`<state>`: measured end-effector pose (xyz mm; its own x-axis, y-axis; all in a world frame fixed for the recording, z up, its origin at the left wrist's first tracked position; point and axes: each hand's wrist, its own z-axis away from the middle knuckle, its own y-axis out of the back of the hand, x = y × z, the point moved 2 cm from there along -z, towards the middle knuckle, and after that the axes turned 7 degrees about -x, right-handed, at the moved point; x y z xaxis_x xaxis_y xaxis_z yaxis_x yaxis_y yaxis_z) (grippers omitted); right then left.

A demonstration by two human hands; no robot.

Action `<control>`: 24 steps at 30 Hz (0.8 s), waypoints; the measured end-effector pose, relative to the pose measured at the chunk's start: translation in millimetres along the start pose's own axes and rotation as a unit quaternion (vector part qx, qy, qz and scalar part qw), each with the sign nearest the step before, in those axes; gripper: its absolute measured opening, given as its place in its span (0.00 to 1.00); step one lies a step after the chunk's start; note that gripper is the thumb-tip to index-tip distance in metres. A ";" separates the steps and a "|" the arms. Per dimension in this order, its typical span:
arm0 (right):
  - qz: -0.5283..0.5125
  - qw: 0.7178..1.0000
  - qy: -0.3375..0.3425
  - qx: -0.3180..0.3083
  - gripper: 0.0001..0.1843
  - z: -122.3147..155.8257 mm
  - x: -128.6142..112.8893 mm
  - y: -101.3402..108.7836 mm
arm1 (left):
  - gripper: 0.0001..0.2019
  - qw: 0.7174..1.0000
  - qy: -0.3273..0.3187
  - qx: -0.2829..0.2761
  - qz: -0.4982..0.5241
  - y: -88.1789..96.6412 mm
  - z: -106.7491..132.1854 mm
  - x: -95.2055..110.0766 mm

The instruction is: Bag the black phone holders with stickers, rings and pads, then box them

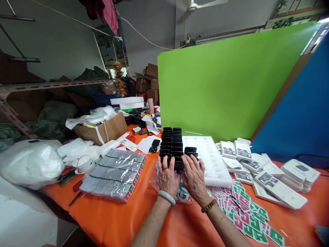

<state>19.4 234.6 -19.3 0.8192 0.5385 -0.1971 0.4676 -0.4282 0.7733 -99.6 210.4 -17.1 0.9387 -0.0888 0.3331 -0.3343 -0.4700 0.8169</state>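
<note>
Two rows of thin black flat pieces (177,140) with rounded corners stand on edge in a white foam tray (205,161). A short third row of black pieces (190,150) stands to their right. My left hand (168,180) is at the near end of the left row, its bent fingers over the front pieces. Beside it, my right hand (194,175) curls over the near pieces of the middle and right rows. Both thumbs come close together at a black piece (179,165) between the hands. My palms hide the near edge of that piece.
Loose green and pink printed cards (246,209) lie right of the tray, below white printed boxes (272,185). A plastic-wrapped grey stack (113,173) is on the left, near a cardboard box (105,128). A green panel (231,82) rises behind the orange table (123,219).
</note>
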 end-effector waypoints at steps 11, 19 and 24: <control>-0.012 1.000 -0.009 -0.001 0.28 0.2 -1.4 0.3 | 0.27 1.000 -0.007 0.017 0.001 -2.5 0.6 -0.5; -0.007 1.000 -0.007 0.006 0.27 0.1 -0.8 -1.1 | 0.28 1.000 0.000 0.013 0.005 -3.7 -1.1 -0.2; -0.008 1.000 -0.013 0.006 0.26 -0.4 -2.2 0.6 | 0.27 1.000 -0.004 0.012 0.004 -3.6 -0.6 -0.1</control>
<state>17.7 233.5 -18.1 0.8197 0.5268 -0.2249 0.4848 -0.4288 0.7623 -98.5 212.6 -19.8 0.9366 -0.0993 0.3359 -0.3398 -0.4908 0.8023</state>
